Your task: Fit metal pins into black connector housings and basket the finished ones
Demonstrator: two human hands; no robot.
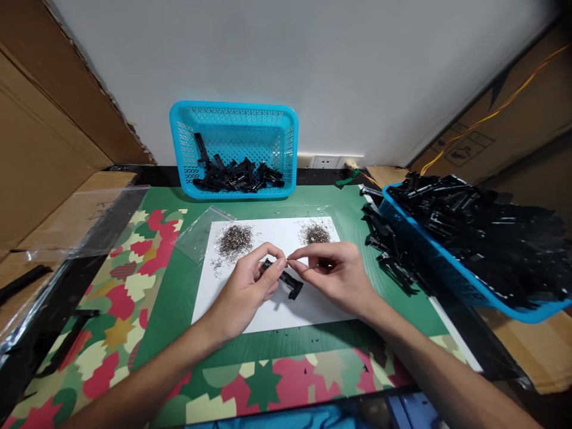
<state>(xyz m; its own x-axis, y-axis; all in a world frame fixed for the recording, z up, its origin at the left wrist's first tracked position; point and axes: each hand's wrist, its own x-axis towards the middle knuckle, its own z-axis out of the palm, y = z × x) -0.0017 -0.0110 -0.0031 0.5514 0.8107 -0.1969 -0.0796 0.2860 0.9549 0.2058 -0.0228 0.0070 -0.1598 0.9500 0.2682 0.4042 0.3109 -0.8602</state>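
Left hand (254, 280) and right hand (339, 277) bare, slender-fingered. Left forearm (172, 364) and right forearm (426, 360) slim, also bare down to the lower edge of view, tapering to the wrists. Bright blue fabric (277, 419) at bottom centre; cannot tell whether clothing.

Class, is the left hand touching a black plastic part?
Touching. The head view shows the left hand gripping the black plastic part, one end jutting out.

Beyond left hand (254, 280) and right hand (337, 277), free paper (276, 232) divides two metal piles (236, 239); black parts (395, 259) and basket (440, 253) block rightward.
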